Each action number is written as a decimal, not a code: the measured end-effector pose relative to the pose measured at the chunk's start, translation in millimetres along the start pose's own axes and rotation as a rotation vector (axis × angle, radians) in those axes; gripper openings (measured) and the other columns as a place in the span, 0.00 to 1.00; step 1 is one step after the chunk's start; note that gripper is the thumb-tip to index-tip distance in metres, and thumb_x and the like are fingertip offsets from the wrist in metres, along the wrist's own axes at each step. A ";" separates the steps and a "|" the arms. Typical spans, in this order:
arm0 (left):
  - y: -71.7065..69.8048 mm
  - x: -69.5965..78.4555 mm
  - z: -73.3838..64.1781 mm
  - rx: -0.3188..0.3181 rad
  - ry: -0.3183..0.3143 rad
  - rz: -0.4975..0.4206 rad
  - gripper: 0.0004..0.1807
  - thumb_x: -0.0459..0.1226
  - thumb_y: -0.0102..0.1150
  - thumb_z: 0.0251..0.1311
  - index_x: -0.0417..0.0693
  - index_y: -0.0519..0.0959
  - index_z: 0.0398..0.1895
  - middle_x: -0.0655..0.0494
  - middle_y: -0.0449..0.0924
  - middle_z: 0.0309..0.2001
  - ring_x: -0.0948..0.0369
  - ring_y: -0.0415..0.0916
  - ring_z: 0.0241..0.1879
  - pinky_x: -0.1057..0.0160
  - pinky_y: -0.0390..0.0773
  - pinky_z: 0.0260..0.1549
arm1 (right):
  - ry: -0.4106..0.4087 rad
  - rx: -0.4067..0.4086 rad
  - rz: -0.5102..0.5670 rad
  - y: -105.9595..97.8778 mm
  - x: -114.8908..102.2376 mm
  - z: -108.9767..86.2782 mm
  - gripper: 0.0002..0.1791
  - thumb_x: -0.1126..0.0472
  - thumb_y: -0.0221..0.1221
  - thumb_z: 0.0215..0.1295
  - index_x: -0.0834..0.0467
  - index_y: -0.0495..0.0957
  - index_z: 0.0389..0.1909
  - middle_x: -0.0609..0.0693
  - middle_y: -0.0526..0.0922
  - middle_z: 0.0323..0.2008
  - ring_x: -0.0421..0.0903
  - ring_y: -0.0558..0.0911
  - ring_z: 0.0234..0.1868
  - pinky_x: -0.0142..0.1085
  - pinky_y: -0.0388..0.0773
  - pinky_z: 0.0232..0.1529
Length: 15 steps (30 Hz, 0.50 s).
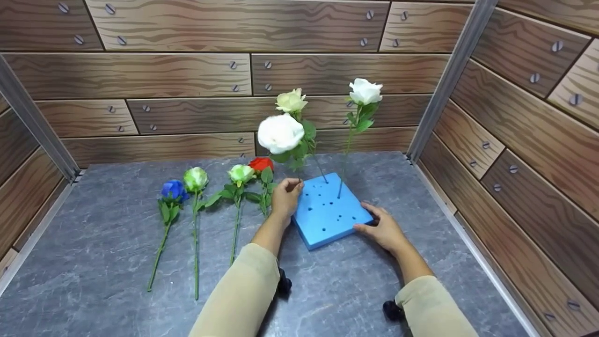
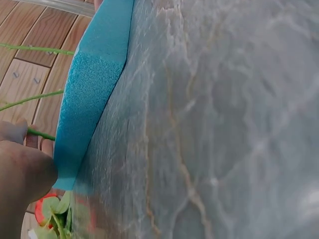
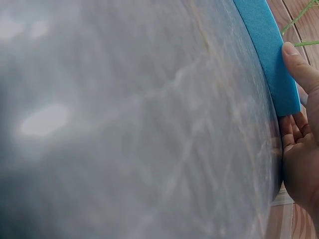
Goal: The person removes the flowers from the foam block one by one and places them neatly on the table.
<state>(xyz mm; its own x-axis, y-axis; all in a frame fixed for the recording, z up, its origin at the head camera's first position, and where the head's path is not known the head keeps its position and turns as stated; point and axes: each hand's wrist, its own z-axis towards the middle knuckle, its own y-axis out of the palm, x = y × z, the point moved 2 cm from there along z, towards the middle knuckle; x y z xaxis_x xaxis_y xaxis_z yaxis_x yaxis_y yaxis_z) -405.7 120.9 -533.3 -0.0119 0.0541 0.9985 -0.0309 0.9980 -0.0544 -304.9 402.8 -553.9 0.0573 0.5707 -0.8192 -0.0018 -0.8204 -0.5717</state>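
Note:
A blue foam block [image 1: 323,215] with several small holes lies flat on the table. At its left corner my left hand [image 1: 284,200] pinches the stem of a large white rose [image 1: 281,133]; in the left wrist view that green stem [image 2: 42,133] meets the block's top between thumb and fingers. My right hand [image 1: 386,229] grips the block's right corner, with the thumb [image 3: 295,59] on the near side edge in the right wrist view. A cream rose [image 1: 291,100] and a smaller white rose [image 1: 365,91] stand upright in holes toward the back.
Left of the block lie a blue rose [image 1: 173,191], a green-white rose [image 1: 195,179], another green-white rose [image 1: 241,174] and a red rose [image 1: 261,164]. Wood-patterned walls [image 1: 187,75] enclose the grey marbled table [image 1: 117,224] at the back and sides.

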 end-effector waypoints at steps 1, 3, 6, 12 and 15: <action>0.0 -0.2 0.4 -0.001 -0.005 -0.007 0.11 0.39 0.65 0.77 0.44 0.87 0.54 0.48 0.89 0.55 0.55 0.83 0.54 0.63 0.83 0.51 | 0.002 0.000 0.002 0.0 0.2 0.0 0.48 0.47 0.75 0.68 0.53 0.64 0.84 0.65 0.68 0.76 0.66 0.73 0.75 0.59 0.74 0.76; -0.6 -0.1 0.3 -0.008 -0.015 -0.026 0.12 0.39 0.66 0.76 0.44 0.88 0.55 0.48 0.89 0.55 0.56 0.83 0.54 0.63 0.82 0.50 | 0.000 -0.004 0.000 -0.2 0.8 0.1 0.48 0.46 0.74 0.68 0.53 0.64 0.84 0.65 0.68 0.76 0.66 0.73 0.76 0.59 0.74 0.75; -1.9 0.6 -0.3 -0.020 -0.019 -0.038 0.14 0.41 0.67 0.76 0.44 0.88 0.57 0.48 0.89 0.56 0.55 0.84 0.55 0.62 0.82 0.52 | -0.003 -0.003 -0.001 -0.4 1.7 0.5 0.48 0.46 0.75 0.68 0.53 0.64 0.84 0.65 0.68 0.76 0.66 0.73 0.76 0.59 0.75 0.75; -2.5 0.3 -2.4 -0.032 -0.006 -0.014 0.17 0.44 0.68 0.75 0.49 0.89 0.60 0.50 0.90 0.59 0.54 0.85 0.61 0.56 0.84 0.62 | -0.017 0.000 -0.012 -0.5 3.3 0.4 0.48 0.47 0.74 0.69 0.54 0.64 0.84 0.66 0.68 0.76 0.65 0.75 0.74 0.59 0.76 0.74; -2.2 1.3 -2.6 -0.015 0.036 -0.004 0.16 0.43 0.68 0.75 0.49 0.90 0.60 0.49 0.91 0.58 0.52 0.86 0.62 0.55 0.85 0.63 | -0.020 -0.001 -0.013 -0.9 2.8 -0.1 0.48 0.47 0.74 0.69 0.54 0.64 0.84 0.66 0.68 0.77 0.66 0.75 0.74 0.59 0.76 0.74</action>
<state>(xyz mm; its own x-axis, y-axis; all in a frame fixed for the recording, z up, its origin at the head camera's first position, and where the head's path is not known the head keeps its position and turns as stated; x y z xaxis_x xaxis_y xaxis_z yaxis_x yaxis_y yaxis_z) -403.1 118.8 -531.8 0.0239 0.0510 0.9984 -0.0158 0.9986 -0.0506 -304.6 405.1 -555.6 0.0370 0.5818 -0.8125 -0.0006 -0.8130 -0.5822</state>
